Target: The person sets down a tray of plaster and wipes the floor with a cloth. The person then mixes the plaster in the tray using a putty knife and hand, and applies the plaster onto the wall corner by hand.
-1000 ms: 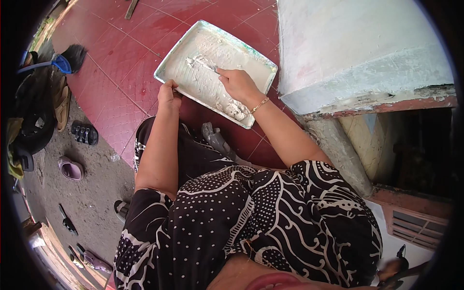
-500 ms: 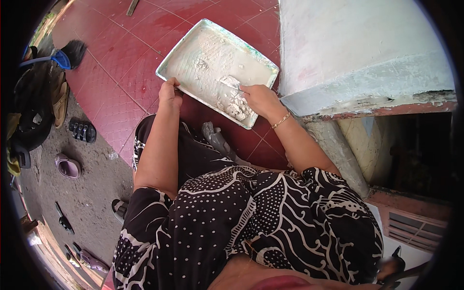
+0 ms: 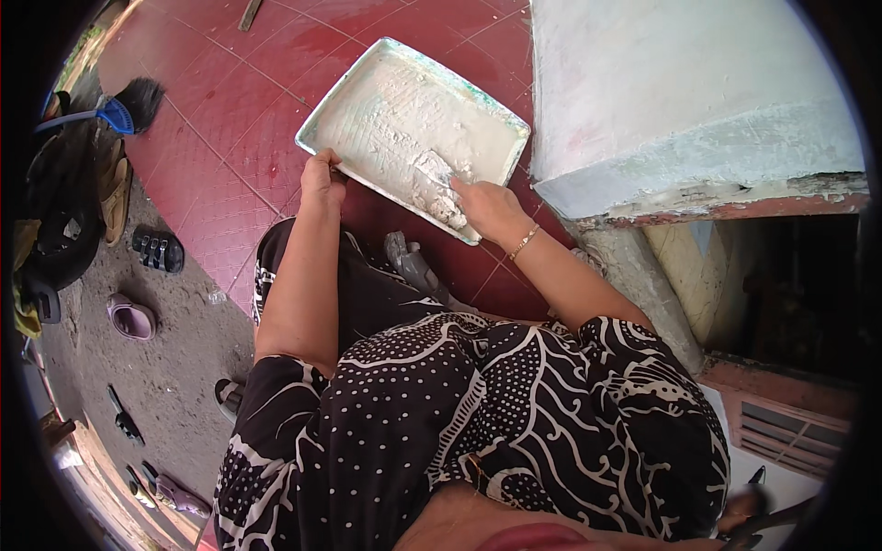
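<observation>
A white rectangular tray (image 3: 377,88) lies tilted diagonally in front of me, with a layer of creamy white paste spread inside and thicker lumps along its near right part. My left hand (image 3: 322,179) grips the tray's near left edge, thumb over the rim. My right hand (image 3: 491,211) is closed on a flat scraper (image 3: 432,169) coated in the paste, which rests in the lumps toward the tray's right half.
Red tiled floor (image 3: 220,83) surrounds the tray. A pale wall ledge (image 3: 689,92) stands right, above a dark recess. Left on concrete are sandals (image 3: 156,248), a pink clog (image 3: 130,316) and a blue broom (image 3: 115,115). Part of another person (image 3: 744,510) shows at lower right.
My right hand moved right and toward me from the middle of the tray, then slightly lower, dragging the scraper through the paste. The lumps shifted. My left hand stays on the rim.
</observation>
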A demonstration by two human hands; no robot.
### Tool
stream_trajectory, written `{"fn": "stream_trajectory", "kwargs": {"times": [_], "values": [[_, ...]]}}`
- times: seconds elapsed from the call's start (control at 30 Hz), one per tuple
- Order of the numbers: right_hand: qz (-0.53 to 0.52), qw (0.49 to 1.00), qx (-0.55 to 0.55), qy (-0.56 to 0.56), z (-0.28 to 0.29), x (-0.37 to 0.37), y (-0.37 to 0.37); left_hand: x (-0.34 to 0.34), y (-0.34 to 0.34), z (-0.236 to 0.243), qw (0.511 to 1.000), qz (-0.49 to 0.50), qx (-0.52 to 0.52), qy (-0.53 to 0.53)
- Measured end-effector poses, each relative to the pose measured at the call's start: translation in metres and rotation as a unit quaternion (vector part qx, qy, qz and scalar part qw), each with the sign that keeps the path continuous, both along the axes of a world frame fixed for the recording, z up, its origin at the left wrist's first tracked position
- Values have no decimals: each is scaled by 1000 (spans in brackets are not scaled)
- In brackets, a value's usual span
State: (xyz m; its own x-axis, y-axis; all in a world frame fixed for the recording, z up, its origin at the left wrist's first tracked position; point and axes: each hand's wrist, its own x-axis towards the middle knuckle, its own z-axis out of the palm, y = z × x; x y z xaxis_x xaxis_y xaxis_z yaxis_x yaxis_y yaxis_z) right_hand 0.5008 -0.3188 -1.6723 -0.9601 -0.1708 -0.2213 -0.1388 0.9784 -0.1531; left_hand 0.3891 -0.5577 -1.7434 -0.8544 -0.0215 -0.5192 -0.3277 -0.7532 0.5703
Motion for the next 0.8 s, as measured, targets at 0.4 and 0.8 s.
{"fn": "stream_trajectory", "kwargs": {"times": [0.4, 0.8], "values": [[-2, 994, -80, 70, 46, -84, -15, -11, 32, 12, 999, -32, 12, 32], [-62, 994, -79, 30, 34, -16, 57, -27, 24, 2, 999, -21, 10, 22]]}}
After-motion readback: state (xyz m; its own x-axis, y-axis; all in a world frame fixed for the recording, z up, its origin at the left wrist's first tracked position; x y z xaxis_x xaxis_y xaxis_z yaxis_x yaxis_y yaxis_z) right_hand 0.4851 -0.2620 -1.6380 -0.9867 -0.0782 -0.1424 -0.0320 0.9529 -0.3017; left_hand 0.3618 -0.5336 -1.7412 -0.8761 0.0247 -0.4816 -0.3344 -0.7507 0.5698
